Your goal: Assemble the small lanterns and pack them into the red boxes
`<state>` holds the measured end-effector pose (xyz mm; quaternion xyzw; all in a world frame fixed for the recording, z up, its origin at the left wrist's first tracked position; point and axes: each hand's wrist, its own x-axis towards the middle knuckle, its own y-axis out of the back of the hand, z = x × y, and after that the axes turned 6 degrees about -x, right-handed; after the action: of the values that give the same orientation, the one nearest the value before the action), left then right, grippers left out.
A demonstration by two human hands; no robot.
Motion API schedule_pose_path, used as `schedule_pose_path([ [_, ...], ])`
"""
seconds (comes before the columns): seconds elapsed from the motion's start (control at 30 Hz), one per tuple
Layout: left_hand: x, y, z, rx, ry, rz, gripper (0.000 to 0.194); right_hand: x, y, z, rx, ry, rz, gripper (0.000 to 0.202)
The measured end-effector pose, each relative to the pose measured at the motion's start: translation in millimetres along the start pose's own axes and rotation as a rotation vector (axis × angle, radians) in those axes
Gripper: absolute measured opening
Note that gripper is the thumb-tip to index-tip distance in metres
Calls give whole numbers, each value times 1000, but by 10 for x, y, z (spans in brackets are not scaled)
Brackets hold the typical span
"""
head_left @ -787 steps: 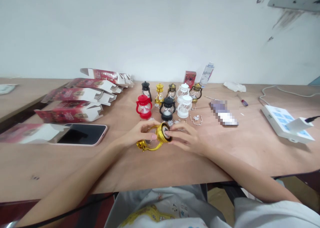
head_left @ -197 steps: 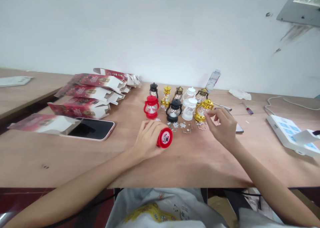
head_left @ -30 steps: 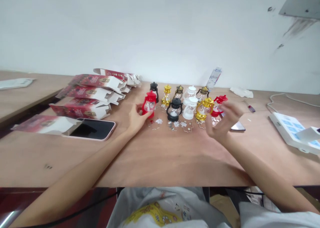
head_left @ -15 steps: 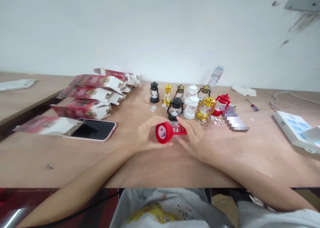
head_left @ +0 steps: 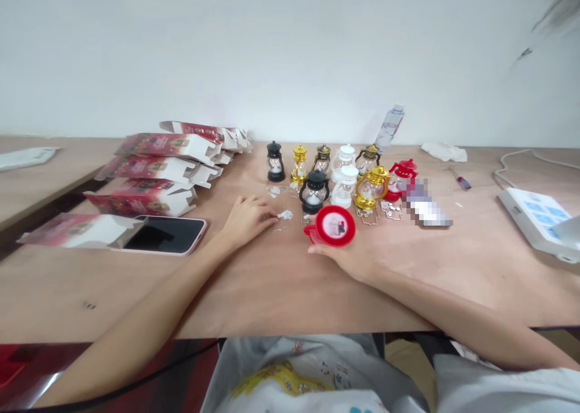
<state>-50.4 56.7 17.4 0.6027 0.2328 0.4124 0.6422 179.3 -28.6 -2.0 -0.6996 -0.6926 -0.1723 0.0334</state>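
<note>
My right hand point(head_left: 357, 259) is wrapped round a small red lantern point(head_left: 334, 227), tilted so that its round base with a pale inner disc faces me. To its left, my left hand point(head_left: 251, 219) rests low over the table with bent fingers; thumb and forefinger are close together beside small silvery pieces point(head_left: 285, 214). Whatever lies between those fingertips is too small to make out. Just behind the held lantern stand a black lantern point(head_left: 314, 192), a white lantern point(head_left: 344, 186) and a gold lantern point(head_left: 371, 188). Another red lantern point(head_left: 402, 178) is to the right.
Several red printed boxes point(head_left: 149, 170) lie at the left, near a phone point(head_left: 165, 236). A clear bottle point(head_left: 390, 127) leans against the back wall. On the right are a screwdriver point(head_left: 463, 182), a crumpled tissue point(head_left: 444, 152) and a white case point(head_left: 539, 219).
My left hand has let go of the red lantern and moved left to the small pieces on the table. My right hand has turned the lantern's base further towards me.
</note>
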Motion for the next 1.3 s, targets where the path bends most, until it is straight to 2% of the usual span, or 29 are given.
schedule_pose_path([
  [0.13,-1,-15,7,85,-26,0,24,-13,1,66,-82,64,8,51],
  [0.37,7,-130,-4,187,-105,109,22,-23,16,19,-255,233,16,36],
  [0.6,-10,-188,-86,-76,-104,107,22,-44,19,55,-218,274,3,39],
  [0.77,-17,-213,-116,-163,-115,171,19,-55,30,88,-181,340,26,44],
  [0.9,-27,-214,-78,-215,-82,177,18,-63,43,66,-235,354,44,40],
  [0.97,-53,-156,7,-256,-104,238,17,-64,49,48,-247,338,42,38],
  [1.0,-78,-103,74,-279,-127,308,16,-62,51,39,-246,327,42,37],
  [1.1,-208,138,368,-350,-189,620,7,-54,54,16,-248,315,50,36],
  [1.13,-265,230,486,-364,-233,685,7,-52,54,11,-254,316,56,35],
  [1.17,-324,318,605,-367,-310,699,11,-51,54,7,-261,318,64,35],
  [1.27,-462,512,915,-401,-580,531,23,-54,57,3,-283,328,87,38],
  [1.3,-484,545,987,-407,-610,516,27,-57,58,3,-291,335,93,39],
])
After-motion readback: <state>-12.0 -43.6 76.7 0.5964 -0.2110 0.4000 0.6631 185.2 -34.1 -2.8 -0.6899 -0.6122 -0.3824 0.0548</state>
